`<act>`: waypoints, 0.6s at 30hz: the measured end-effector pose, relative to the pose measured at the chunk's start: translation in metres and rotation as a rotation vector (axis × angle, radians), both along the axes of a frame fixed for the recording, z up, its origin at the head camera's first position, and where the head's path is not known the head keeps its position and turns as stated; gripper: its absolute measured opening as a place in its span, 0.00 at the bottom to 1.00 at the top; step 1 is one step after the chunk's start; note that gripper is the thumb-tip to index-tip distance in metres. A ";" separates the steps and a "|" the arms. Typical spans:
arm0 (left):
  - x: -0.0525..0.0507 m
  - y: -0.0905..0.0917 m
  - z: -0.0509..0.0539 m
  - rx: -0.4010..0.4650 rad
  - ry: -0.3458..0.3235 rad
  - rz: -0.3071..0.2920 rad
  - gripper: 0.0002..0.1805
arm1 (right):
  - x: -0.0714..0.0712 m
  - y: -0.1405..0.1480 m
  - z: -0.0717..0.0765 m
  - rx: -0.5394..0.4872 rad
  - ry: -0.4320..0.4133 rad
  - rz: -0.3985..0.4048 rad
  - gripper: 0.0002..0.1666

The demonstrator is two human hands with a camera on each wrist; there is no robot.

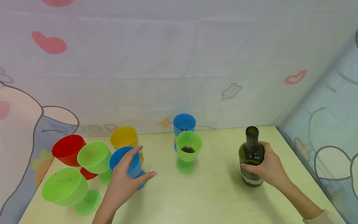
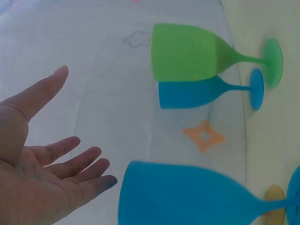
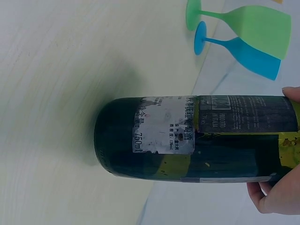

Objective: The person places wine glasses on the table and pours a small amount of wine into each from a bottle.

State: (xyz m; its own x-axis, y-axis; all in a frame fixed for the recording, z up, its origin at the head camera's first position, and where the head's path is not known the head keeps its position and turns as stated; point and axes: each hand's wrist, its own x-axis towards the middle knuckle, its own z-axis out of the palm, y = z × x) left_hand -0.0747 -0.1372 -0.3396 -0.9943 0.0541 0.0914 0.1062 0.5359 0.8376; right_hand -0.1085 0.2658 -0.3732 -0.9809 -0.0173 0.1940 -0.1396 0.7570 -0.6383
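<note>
My right hand [image 1: 269,166] grips a dark green glass wine bottle [image 1: 251,152] round its upper body, thumb across the front. The bottle is upright with its mouth uncovered; whether its base touches the table I cannot tell. A torn white label [image 3: 164,124] shows on it in the right wrist view. My left hand [image 1: 124,177] is spread above and beside a blue goblet [image 2: 187,194], holding nothing; in the head view it partly covers that goblet. Mid-table stands a green goblet [image 1: 189,144] with dark liquid inside. Behind it, another blue goblet [image 1: 181,123] also holds some dark liquid.
At the left of the pale table [image 1: 218,199] stand a red goblet [image 1: 68,149], a yellow goblet [image 1: 124,137], a green goblet [image 1: 93,157] and a nearer green goblet [image 1: 64,186]. A printed cloth [image 1: 173,56] hangs along the table's back edge.
</note>
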 end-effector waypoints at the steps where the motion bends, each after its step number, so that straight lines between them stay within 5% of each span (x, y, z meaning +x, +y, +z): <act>1: 0.000 -0.003 0.001 -0.006 -0.008 0.011 0.42 | 0.000 0.000 0.000 0.001 0.001 0.000 0.51; 12: 0.001 -0.033 -0.002 -0.103 -0.012 0.128 0.42 | -0.001 -0.001 0.001 0.005 -0.008 0.012 0.51; 18: -0.002 -0.043 -0.006 -0.146 -0.088 0.156 0.48 | -0.002 -0.001 0.001 0.003 -0.013 0.012 0.51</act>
State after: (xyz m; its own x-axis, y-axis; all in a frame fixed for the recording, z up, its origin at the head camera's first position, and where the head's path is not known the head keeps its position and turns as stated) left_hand -0.0763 -0.1807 -0.3456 -0.9955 -0.0951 0.0062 -0.0580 0.6561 0.7524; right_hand -0.1101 0.2650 -0.3726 -0.9831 -0.0295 0.1808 -0.1401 0.7570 -0.6382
